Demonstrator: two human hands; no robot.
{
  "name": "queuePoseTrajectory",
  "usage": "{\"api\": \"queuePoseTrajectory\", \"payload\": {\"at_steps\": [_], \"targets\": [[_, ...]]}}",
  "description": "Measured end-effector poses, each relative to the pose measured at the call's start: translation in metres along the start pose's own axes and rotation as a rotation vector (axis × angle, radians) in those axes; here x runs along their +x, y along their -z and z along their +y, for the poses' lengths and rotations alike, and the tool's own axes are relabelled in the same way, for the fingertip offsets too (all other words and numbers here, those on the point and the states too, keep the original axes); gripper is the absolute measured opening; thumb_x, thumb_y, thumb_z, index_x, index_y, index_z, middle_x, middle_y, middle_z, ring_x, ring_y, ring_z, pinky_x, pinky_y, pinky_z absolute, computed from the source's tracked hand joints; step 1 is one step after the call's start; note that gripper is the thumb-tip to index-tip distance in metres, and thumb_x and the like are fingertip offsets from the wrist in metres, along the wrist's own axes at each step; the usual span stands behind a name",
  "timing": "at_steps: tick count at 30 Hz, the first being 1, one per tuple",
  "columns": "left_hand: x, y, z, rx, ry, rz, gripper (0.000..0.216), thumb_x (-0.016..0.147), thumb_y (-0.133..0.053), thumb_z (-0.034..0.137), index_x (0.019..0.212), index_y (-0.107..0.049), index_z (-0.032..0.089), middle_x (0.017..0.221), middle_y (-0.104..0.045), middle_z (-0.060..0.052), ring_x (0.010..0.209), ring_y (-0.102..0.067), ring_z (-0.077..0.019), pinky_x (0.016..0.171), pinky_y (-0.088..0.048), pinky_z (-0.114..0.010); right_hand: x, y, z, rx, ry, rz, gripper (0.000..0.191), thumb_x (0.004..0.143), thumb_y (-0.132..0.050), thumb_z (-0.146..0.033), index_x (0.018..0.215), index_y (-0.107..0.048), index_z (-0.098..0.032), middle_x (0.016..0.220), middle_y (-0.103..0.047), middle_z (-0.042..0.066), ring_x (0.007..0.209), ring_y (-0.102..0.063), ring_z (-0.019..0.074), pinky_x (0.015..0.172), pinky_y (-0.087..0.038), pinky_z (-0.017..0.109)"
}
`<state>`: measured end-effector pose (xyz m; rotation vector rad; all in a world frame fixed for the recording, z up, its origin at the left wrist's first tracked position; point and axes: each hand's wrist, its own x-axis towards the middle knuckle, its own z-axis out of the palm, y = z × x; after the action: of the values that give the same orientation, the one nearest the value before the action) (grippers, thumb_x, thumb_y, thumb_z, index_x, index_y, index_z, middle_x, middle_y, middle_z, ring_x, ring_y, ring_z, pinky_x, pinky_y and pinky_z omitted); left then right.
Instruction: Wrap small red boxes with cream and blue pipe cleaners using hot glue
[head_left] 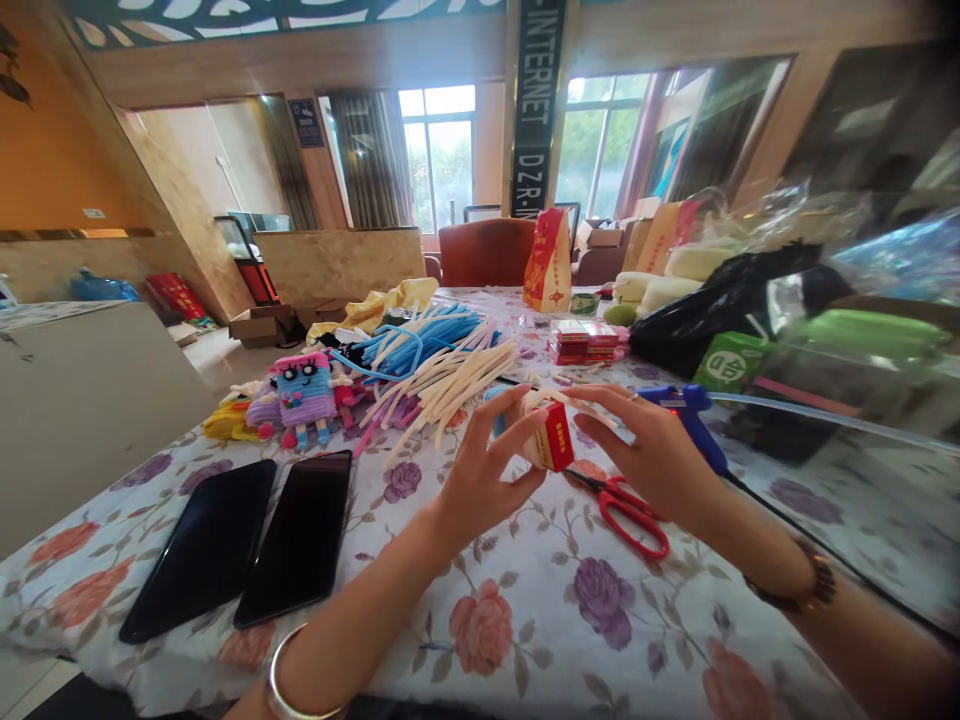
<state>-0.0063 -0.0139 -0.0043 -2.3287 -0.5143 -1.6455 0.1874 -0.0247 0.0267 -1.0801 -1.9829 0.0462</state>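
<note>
My left hand (pixel 491 450) is closed around a small red box (pixel 555 437), gripping it above the table. A cream pipe cleaner (pixel 551 397) runs over the top of the box, and some light blue shows at its left side. At the upper right of the box, my right hand (pixel 637 440) has its fingers bent in on the cream strip; the exact pinch is partly hidden. Red-handled scissors (pixel 634 515) lie on the cloth under my right hand. Behind that hand is a blue glue gun (pixel 701 425) with a clear glue stick in its back.
Cream pipe cleaners (pixel 450 385) and blue pipe cleaners (pixel 427 335) lie piled ahead. Fuzzy dolls (pixel 306 390) sit at left, behind two dark phones or tablets (pixel 300 540). Small red boxes (pixel 581 342) are stacked farther back. A black plastic bag (pixel 720 300) stands right.
</note>
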Motion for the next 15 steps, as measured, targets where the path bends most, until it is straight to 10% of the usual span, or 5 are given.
{"api": "queuePoseTrajectory", "payload": {"at_steps": [7,15], "targets": [[0.002,-0.001,0.001,-0.043,0.036,-0.015,0.073,0.072,-0.066,0.015,0.134,-0.029,0.026,0.126,-0.046,-0.013,0.120,-0.047,-0.0234,0.098,-0.043,-0.045,0.001,0.009,-0.005,-0.177,0.042,0.230,0.019,0.087,-0.048,-0.028,0.087,-0.067,-0.023,0.087,-0.068,0.005,0.080,-0.063,0.0196,0.073,-0.049,0.034],[0.004,-0.001,0.001,-0.014,0.109,-0.006,0.066,0.068,-0.068,0.015,0.127,-0.040,0.021,0.120,-0.048,-0.012,0.117,-0.046,-0.0241,0.098,-0.041,-0.042,-0.009,0.002,0.011,-0.300,-0.154,-0.366,0.033,0.085,-0.047,-0.042,0.103,-0.067,-0.024,0.070,-0.071,0.005,0.063,-0.065,0.0206,0.054,-0.042,0.029]]}}
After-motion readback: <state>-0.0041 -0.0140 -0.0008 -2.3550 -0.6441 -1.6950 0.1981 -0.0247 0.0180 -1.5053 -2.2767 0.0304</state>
